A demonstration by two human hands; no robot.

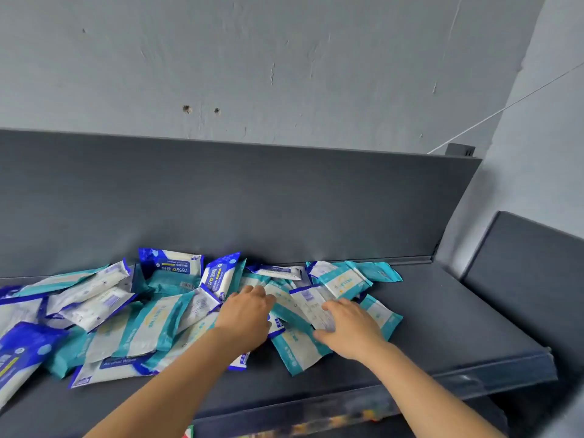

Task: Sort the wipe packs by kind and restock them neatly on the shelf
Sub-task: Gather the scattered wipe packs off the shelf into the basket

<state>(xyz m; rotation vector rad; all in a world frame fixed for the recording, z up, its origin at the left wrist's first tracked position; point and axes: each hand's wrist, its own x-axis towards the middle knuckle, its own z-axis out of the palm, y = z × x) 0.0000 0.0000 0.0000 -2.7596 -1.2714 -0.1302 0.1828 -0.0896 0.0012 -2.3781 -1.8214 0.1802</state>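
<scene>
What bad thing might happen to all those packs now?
The teal pack by the right hand lies close to the front edge of the shelf; a careless sweep might push it off. Blue packs and teal ones lie overlapping, so pulling one out may drag others along or mix the kinds.

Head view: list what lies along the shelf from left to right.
Dark-blue pack at the left edge, blue 75% pack at the back, left hand, right hand, teal pack at the back, bare shelf.
</scene>
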